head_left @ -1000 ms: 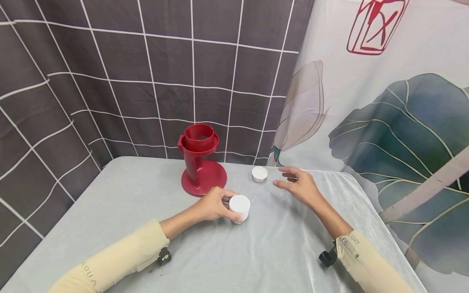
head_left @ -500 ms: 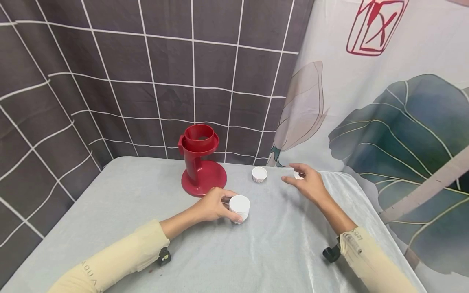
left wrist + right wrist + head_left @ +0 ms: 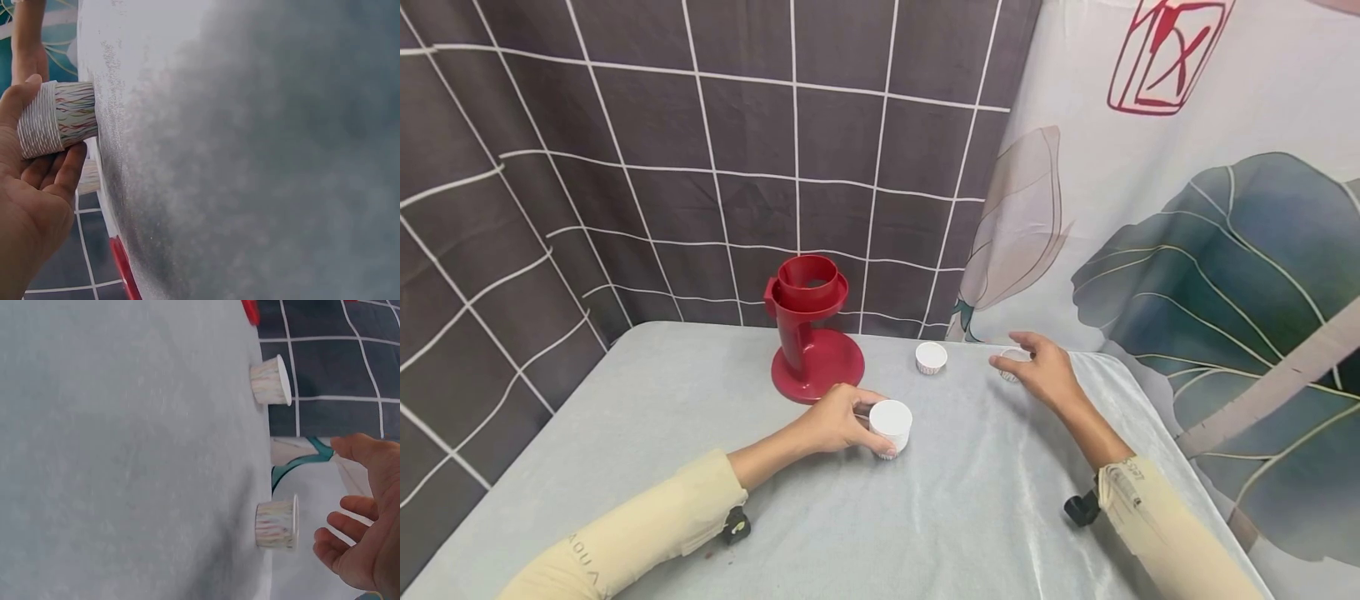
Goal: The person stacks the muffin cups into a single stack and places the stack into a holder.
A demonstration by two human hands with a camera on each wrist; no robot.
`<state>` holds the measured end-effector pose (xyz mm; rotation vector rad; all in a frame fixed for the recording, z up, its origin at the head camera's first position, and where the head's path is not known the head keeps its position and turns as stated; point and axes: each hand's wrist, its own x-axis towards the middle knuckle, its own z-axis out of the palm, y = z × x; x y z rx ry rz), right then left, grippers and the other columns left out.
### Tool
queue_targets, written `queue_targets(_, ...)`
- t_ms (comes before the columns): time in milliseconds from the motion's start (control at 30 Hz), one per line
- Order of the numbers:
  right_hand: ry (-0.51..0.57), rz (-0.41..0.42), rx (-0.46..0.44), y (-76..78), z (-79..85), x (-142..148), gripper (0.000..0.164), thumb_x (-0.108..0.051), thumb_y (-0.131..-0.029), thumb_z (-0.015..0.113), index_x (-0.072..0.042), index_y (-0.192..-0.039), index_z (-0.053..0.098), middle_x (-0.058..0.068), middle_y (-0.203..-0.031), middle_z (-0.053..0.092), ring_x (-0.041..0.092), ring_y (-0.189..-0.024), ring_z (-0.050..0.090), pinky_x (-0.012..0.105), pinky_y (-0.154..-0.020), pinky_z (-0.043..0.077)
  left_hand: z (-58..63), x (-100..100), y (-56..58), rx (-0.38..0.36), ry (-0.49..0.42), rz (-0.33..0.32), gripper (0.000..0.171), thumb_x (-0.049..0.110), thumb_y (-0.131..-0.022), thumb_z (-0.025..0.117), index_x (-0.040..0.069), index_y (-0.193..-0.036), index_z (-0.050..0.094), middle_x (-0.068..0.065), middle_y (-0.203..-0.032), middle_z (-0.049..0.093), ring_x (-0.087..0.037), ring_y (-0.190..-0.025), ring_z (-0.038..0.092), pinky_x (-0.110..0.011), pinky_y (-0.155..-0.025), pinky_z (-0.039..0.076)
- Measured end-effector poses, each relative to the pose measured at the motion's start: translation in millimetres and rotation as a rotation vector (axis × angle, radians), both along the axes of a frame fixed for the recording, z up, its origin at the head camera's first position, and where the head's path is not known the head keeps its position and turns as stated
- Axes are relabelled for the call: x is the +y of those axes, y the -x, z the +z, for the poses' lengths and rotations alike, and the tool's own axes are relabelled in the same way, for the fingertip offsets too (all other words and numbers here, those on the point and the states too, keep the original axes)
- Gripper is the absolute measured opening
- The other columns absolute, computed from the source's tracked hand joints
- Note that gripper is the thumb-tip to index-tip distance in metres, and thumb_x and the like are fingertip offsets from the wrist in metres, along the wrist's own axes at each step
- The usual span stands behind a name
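Observation:
My left hand (image 3: 838, 419) grips a stack of small white paper cups (image 3: 892, 423) near the middle of the table. In the left wrist view, the thumb and fingers hold the nested rims of the stack (image 3: 53, 119), and its base meets the cloth. My right hand (image 3: 1047, 377), fingers spread, is by a single paper cup (image 3: 1010, 371) at the far right, partly hidden behind the fingers. The right wrist view shows a gap between that hand (image 3: 369, 519) and this streak-patterned cup (image 3: 277, 525). Another upright paper cup (image 3: 931, 358) stands to its left.
A red plastic stand (image 3: 808, 337) with a ring-shaped top and round base stands at the back, left of the cups. Pale cloth covers the table (image 3: 820, 517). A dark grid-patterned curtain (image 3: 737, 125) and a leaf-print curtain (image 3: 1225, 250) hang behind.
My right hand has moved right, away from the middle cup, and the cup at the far right has come into view by it. The left hand and its stack stay put.

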<state>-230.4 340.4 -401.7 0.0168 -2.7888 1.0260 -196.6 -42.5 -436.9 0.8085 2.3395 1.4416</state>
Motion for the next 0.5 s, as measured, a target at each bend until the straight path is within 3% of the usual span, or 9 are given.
queue_targets(267,-0.017,-0.018,-0.07,6.8,-6.4,12,0.088,-0.044,-0.097,0.085,0.008,-0.16,0.053,0.034,-0.163,0.056,0.055,-0.152,0.055,0.067,-0.125,0.047,-0.1,1,-0.4,-0.004,0.018,0.006,0.05,0.028,-0.08,0.103,0.018,-0.126,0.086,0.007,-0.104,0.085,-0.012,-0.099,0.075,-0.03,-0.084,0.062)
queue_targets(500,-0.033,-0.048,-0.095,18.8,-17.5,24,0.099,-0.051,-0.088,0.089,0.011,-0.156,0.053,0.039,-0.154,0.061,0.057,-0.143,0.06,0.063,-0.116,0.053,-0.4,0,0.9,0.008,0.01,0.004,0.051,0.027,-0.08,0.103,0.016,-0.127,0.086,0.006,-0.104,0.086,-0.01,-0.099,0.076,-0.027,-0.083,0.061)
